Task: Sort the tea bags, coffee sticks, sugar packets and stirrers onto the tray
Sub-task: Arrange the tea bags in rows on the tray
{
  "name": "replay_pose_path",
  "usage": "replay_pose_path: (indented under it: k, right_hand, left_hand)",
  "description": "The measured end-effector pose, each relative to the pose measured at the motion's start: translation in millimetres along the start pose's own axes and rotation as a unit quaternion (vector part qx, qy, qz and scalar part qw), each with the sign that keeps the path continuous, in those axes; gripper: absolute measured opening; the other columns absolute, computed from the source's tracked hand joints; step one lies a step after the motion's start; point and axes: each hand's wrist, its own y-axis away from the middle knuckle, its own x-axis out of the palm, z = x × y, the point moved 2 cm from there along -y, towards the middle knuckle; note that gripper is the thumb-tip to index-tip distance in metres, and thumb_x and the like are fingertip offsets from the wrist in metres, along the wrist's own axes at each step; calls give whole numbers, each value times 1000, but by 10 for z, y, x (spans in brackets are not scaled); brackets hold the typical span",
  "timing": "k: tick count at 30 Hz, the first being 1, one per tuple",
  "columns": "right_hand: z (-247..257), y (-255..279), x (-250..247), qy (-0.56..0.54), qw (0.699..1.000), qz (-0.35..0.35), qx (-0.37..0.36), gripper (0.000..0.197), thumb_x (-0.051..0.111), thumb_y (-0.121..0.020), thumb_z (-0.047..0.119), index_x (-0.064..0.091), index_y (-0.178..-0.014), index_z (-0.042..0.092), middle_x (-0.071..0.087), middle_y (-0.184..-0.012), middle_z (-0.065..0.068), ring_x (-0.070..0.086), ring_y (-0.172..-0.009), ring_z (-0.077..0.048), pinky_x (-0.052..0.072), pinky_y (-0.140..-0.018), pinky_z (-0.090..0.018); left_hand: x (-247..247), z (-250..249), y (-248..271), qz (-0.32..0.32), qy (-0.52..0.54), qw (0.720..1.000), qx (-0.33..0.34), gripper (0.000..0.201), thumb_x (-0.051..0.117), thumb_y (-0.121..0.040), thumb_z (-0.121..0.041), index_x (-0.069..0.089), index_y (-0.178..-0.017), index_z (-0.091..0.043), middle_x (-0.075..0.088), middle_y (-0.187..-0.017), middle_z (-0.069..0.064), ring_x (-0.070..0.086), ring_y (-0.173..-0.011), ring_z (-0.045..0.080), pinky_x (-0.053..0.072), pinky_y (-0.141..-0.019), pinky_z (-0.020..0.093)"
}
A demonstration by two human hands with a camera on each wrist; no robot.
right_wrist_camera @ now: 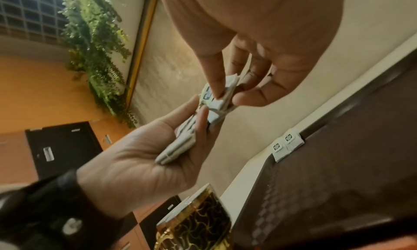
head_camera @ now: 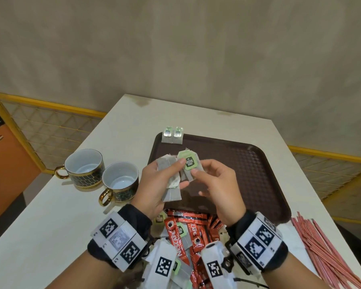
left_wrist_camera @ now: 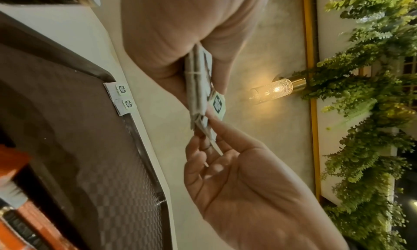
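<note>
Over the brown tray (head_camera: 248,174), my left hand (head_camera: 175,174) grips a fanned bunch of grey tea bags (head_camera: 171,192). My right hand (head_camera: 198,170) pinches one tea bag with a green tag (head_camera: 189,163) at the top of that bunch. The left wrist view shows the bunch (left_wrist_camera: 196,93) edge-on between thumb and fingers. In the right wrist view, the right fingertips (right_wrist_camera: 218,91) press on the tagged bag. Two tea bags (head_camera: 173,135) lie side by side on the tray's far left corner. Red coffee sticks (head_camera: 188,228) and more tea bags are piled at the near edge. Red stirrers (head_camera: 325,253) lie on the right.
Two dark, gold-handled cups (head_camera: 83,167) (head_camera: 119,182) stand on the white table (head_camera: 50,226) left of the tray. A yellow-framed lattice railing (head_camera: 50,130) runs beyond the table's left side. Most of the tray's surface shows bare.
</note>
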Motion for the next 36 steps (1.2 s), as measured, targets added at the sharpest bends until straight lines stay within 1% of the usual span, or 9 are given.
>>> replay_pose_path:
  k: [3, 5, 9, 11, 13, 17, 25, 30, 36]
  right_hand:
    - [-16, -42, -2, 42, 999, -5, -14, 11, 72, -84, 12, 65, -90, 5, 67, -82, -18, 61, -69, -24, 47, -44, -24]
    - [-13, -74, -18, 88, 996, 10, -6, 16, 76, -81, 15, 65, -88, 5, 65, -88, -21, 61, -71, -20, 48, -46, -23]
    - [90, -172, -92, 106, 994, 37, -14, 26, 76, -80, 20, 65, -103, 17, 61, -99, -8, 60, -78, -12, 47, -53, -19]
    - [162, -219, -100, 141, 987, 57, -50, 25, 75, -81, 22, 67, -105, 20, 63, -95, -5, 58, -73, -9, 44, -54, -15]
    - [186, -264, -73, 190, 975, 84, -74, 16, 75, -82, 20, 71, -97, 18, 68, -89, -7, 60, -70, -10, 43, -55, -16]
    - [187, -332, -76, 161, 981, 99, -49, 8, 72, -84, 8, 72, -92, 6, 71, -84, -16, 64, -65, -17, 54, -58, -26]
    - [289, -406, -269, 144, 986, 68, -55, 5, 69, -86, 4, 71, -90, 6, 73, -85, -10, 72, -77, -17, 57, -62, -25]
    - [456, -397, -272, 212, 955, 202, -36, 1, 72, -84, 8, 71, -85, 8, 74, -82, -8, 65, -73, -10, 51, -59, -22]
    - [331, -590, -173, 270, 942, 188, -69, 1, 73, -82, 6, 72, -82, 7, 74, -85, -6, 69, -76, -19, 55, -67, -28]
  left_hand:
    - [-34, 39, 5, 2, -44, 999, 9, 38, 74, -79, -16, 65, -116, -11, 74, -106, 8, 73, -95, 21, 60, -73, 32]
    - [-65, 49, 0, -4, -61, 998, 16, 38, 76, -78, -13, 65, -114, -12, 74, -106, 8, 73, -95, 21, 59, -73, 32]
    - [-114, 37, -15, -9, -100, 994, 35, 33, 77, -78, -9, 67, -110, -10, 75, -100, 8, 73, -91, 21, 60, -72, 31]
    - [-127, 46, -22, -11, -137, 990, 44, 34, 80, -76, -14, 69, -109, -14, 75, -100, 5, 72, -95, 22, 59, -81, 38]
    - [-110, 64, -14, -1, -162, 986, 40, 37, 82, -75, -19, 69, -110, -18, 74, -103, 4, 70, -100, 24, 57, -88, 43]
    - [-78, 72, 15, 26, -127, 991, 13, 24, 73, -83, -14, 68, -107, -15, 74, -103, 8, 73, -92, 21, 60, -77, 32]
    - [-166, 45, -52, -6, -87, 996, -15, 27, 70, -85, -14, 64, -111, -14, 72, -110, 5, 72, -98, 21, 60, -77, 32]
    - [-177, 15, -105, -21, -83, 996, -16, 29, 71, -84, -14, 64, -112, -12, 72, -110, 9, 71, -99, 24, 59, -84, 40]
    - [-108, -1, -116, 31, -92, 995, -25, 21, 69, -84, -20, 66, -104, -14, 76, -99, 6, 74, -89, 18, 61, -74, 31]
